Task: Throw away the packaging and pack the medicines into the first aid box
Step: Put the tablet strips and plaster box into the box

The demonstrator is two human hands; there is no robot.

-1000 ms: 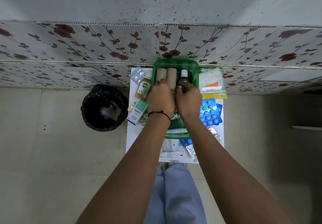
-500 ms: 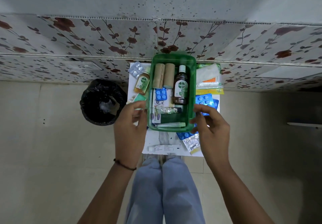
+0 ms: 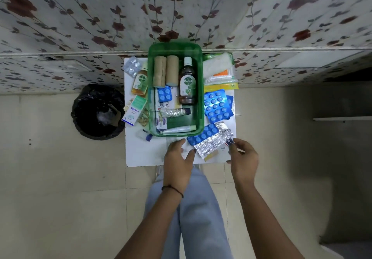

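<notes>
Fingers on my right hand (image 3: 242, 158) are pinching a tiny dark packet (image 3: 229, 142) at the near right corner of the small white table (image 3: 141, 156). My left hand (image 3: 178, 159) is hovering flat with its fingers spread, holding nothing, just over the table edge.

Right between my hands, the crinkly silver foil pill strip (image 3: 213, 144) is lying on the table, touching the long blue pill strip (image 3: 203, 135). Both are sitting just outside the green plastic first aid box (image 3: 199, 89). I am guessing the foil strip is very light, thin and bendy, and a bit slippery, so I am thinking a pinch at its edge is best. Squeezing hard could pop the pills.

My left palm is hiding whatever is under it. The words on the tiny packet are too small to read. The round black bin bag (image 3: 98, 111) is waiting on the floor, left of the table, and its inside is too dark to make out.
</notes>
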